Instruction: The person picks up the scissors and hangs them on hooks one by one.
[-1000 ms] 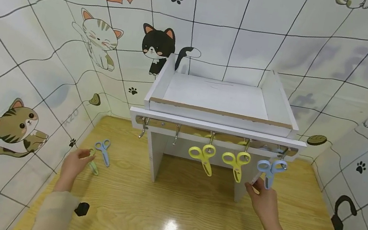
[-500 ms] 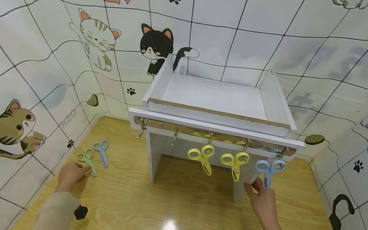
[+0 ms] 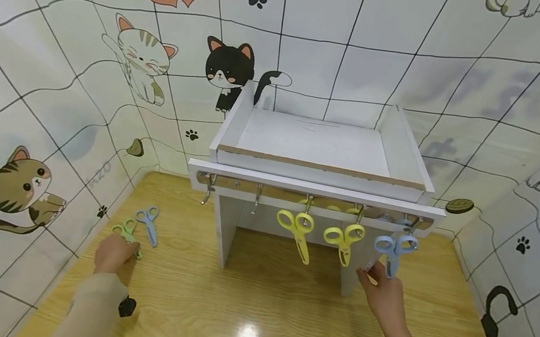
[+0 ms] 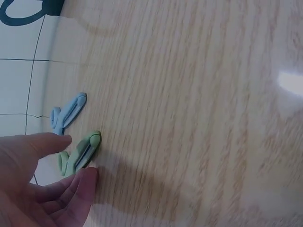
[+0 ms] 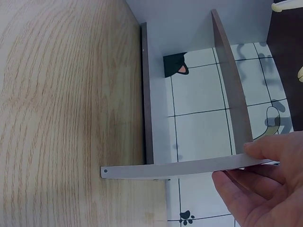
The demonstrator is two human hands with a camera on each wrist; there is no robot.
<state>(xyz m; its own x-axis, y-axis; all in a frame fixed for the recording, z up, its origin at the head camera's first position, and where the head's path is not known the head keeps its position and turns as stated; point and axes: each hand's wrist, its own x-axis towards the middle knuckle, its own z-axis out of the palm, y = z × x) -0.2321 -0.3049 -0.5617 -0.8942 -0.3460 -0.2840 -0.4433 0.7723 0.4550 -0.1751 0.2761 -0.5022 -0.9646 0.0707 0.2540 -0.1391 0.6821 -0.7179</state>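
Note:
My left hand [image 3: 115,254] is over the green scissors [image 3: 125,229] lying on the table. In the left wrist view, the thumb and the fingers stand apart on either side of the green scissors [image 4: 84,153]. Blue scissors [image 3: 148,224] lie just beyond. At the white stand, my right hand [image 3: 385,294] pinches the edge of its right leg [image 5: 189,168] between thumb and fingers. From the stand's hook rail hang two pairs of yellow scissors [image 3: 301,240] and, above my right hand, a pair of blue scissors [image 3: 395,248].
The white stand [image 3: 315,188] rises at the back middle with an open-topped tray above the rail. Two bare hooks [image 3: 257,197] are at the rail's left. Wood-grain table [image 3: 201,313] lies in front, and walls printed with cats [image 3: 39,61] enclose the sides and back.
My left hand let go of the green scissors, drew back, then moved right and forward over them again. The left hanging yellow scissors swung slightly. The right hand stayed on the leg.

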